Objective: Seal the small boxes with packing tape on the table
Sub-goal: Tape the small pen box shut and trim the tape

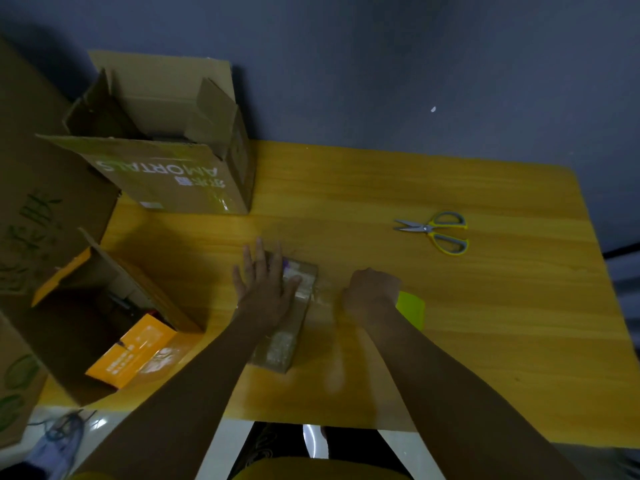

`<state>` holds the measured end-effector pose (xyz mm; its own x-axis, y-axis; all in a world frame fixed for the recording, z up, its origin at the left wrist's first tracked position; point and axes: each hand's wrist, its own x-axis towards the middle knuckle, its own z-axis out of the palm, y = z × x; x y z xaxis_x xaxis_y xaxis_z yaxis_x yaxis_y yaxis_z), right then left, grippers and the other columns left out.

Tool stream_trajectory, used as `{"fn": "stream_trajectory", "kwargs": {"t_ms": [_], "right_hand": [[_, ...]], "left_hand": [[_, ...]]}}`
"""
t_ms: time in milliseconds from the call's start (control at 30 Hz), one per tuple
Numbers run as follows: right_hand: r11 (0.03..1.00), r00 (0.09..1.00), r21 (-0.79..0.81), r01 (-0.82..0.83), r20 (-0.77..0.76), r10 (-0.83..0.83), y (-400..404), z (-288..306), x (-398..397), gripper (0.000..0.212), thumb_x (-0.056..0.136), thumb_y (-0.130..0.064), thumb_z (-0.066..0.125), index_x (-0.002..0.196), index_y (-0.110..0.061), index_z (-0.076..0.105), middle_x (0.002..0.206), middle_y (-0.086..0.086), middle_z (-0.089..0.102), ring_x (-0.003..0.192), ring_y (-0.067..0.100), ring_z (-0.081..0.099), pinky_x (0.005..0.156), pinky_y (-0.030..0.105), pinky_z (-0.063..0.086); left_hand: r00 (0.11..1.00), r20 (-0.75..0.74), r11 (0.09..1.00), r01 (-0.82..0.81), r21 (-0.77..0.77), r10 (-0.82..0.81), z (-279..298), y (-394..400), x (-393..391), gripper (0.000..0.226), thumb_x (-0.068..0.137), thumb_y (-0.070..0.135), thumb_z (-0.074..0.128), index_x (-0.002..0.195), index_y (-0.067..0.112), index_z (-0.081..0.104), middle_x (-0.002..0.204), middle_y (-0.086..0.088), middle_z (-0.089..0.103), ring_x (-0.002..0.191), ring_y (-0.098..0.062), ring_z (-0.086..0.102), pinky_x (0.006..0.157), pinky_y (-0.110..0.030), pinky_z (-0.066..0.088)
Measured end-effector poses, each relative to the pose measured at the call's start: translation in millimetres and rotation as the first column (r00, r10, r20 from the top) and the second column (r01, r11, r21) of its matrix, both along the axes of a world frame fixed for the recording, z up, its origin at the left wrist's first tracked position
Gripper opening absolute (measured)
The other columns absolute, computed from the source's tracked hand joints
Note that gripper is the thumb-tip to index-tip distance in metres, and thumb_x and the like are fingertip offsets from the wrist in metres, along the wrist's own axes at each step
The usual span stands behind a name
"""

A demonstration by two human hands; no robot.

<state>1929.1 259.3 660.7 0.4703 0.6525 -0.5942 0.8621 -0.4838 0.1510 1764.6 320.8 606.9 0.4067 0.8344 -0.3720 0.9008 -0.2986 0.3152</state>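
A small box [287, 317], its long axis running from near edge to far, is pinned to the yellow table [485, 306] under the flat, spread left hand [265, 292], while just to its right the right hand [372, 296] is curled around a green tape dispenser [412, 308].

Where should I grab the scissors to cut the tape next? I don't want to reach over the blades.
Take the scissors by the yellow-and-grey handle loops, coming from the right side of the table. They lie flat with blades closed, pointing left toward the small box, and the loops face right with bare tabletop around them, so fingers could probably slip in there. The right hand is nearer.
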Motion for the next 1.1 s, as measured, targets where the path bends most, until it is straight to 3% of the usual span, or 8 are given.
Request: {"fn": "stream_trajectory", "kwargs": {"t_ms": [200, 300, 400, 533, 667, 800, 933, 1100], "right_hand": [[1.0, 1.0, 0.014, 0.017, 0.013, -0.017, -1.0, 4.4, -2.5, 0.034, 0.099, -0.035, 0.041, 0.121, -0.017, 0.059, 0.124, 0.003, 0.061, 0.116, 0.026, 0.057, 0.09, 0.035, 0.042], [1.0, 1.0, 0.018, 0.02, 0.009, -0.02, -5.7, 6.0, -1.4, 0.039, 0.099, -0.039, 0.04, 0.124, -0.015, 0.058, 0.126, 0.005, 0.06, 0.117, 0.027, 0.057, 0.091, 0.036, 0.042], [0.999, 0.999, 0.036, 0.041, 0.008, -0.041, -8.6, 6.5, 2.0, 0.043, 0.098, -0.045, 0.041, 0.124, -0.015, 0.057, 0.126, 0.005, 0.059, 0.117, 0.026, 0.057, 0.09, 0.035, 0.043], [0.995, 0.998, 0.083, 0.052, 0.02, -0.054, -8.2, 3.3, 2.9, 0.043, 0.097, -0.046, 0.042, 0.124, -0.016, 0.058, 0.127, 0.004, 0.059, 0.119, 0.026, 0.056, 0.091, 0.034, 0.041], [0.985, 0.997, 0.159, 0.06, 0.031, -0.066, -17.3, 4.6, 8.5, 0.056, 0.094, -0.06, 0.04, 0.124, -0.015, 0.056, 0.126, 0.008, 0.059, 0.117, 0.029, 0.055, 0.093, 0.037, 0.039], [0.93, 0.98, 0.314, 0.194, -0.103, -0.17, -52.8, 9.5, 30.4, 0.063, 0.085, -0.073, 0.044, 0.113, -0.019, 0.063, 0.112, 0.006, 0.067, 0.108, 0.027, 0.06, 0.087, 0.035, 0.044], [0.785, 0.867, 0.391, 0.48, -0.351, -0.355, -81.7, 14.0, 37.9, 0.051, 0.077, -0.073, 0.056, 0.07, -0.022, 0.058, 0.077, 0.002, 0.059, 0.094, 0.028, 0.063, 0.066, 0.03, 0.04], [0.69, 0.866, 0.529, 0.493, -0.374, -0.332, -85.4, 36.9, 44.6, 0.052, 0.076, -0.07, 0.061, 0.07, -0.018, 0.059, 0.069, 0.003, 0.058, 0.084, 0.026, 0.062, 0.061, 0.029, 0.039]], "left_hand": [[0.996, -0.087, 0.987, -0.028, -0.161, 0.014, 6.9, 9.5, -3.7, 0.084, 0.088, 0.073, 0.025, 0.151, 0.032, -0.014, 0.157, -0.001, -0.028, 0.145, -0.033, 0.007, 0.108, -0.054, 0.02], [0.994, -0.103, 0.973, -0.053, -0.224, 0.03, 13.4, 8.9, -0.6, 0.094, 0.08, 0.081, 0.031, 0.149, 0.038, -0.016, 0.153, -0.001, -0.035, 0.145, -0.036, -0.017, 0.112, -0.062, 0.002], [0.983, -0.122, 0.981, 0.118, -0.154, -0.138, 19.5, -6.2, 12.6, 0.104, 0.074, 0.085, 0.04, 0.147, 0.042, -0.02, 0.15, -0.002, -0.041, 0.137, -0.039, -0.035, 0.106, -0.07, -0.008], [0.947, -0.218, 0.957, 0.188, -0.222, -0.237, 18.4, -9.2, 30.4, 0.127, 0.066, 0.077, 0.063, 0.14, 0.041, -0.033, 0.144, -0.004, -0.049, 0.131, -0.043, -0.041, 0.1, -0.078, 0.0], [0.919, -0.324, 0.959, 0.152, -0.237, -0.226, 21.4, -1.4, 38.3, 0.113, 0.077, 0.057, 0.068, 0.149, 0.036, -0.017, 0.154, -0.009, -0.033, 0.137, -0.047, -0.029, 0.101, -0.076, 0.017], [0.932, -0.264, 0.959, 0.197, -0.203, -0.248, 26.0, 1.7, 31.2, 0.1, 0.076, 0.059, 0.066, 0.148, 0.034, 0.001, 0.157, -0.005, -0.01, 0.141, -0.045, -0.02, 0.101, -0.072, 0.024], [0.968, -0.097, 0.948, 0.2, -0.246, -0.23, 33.4, 4.9, 33.2, 0.098, 0.071, 0.058, 0.069, 0.146, 0.036, 0.009, 0.152, -0.001, 0.005, 0.142, -0.039, -0.008, 0.101, -0.066, 0.031], [0.963, 0.213, 0.905, 0.235, -0.356, -0.167, 40.4, 13.8, 27.4, 0.099, 0.073, 0.051, 0.076, 0.147, 0.031, 0.013, 0.149, 0.002, 0.012, 0.14, -0.028, 0.007, 0.108, -0.05, 0.032]]}}
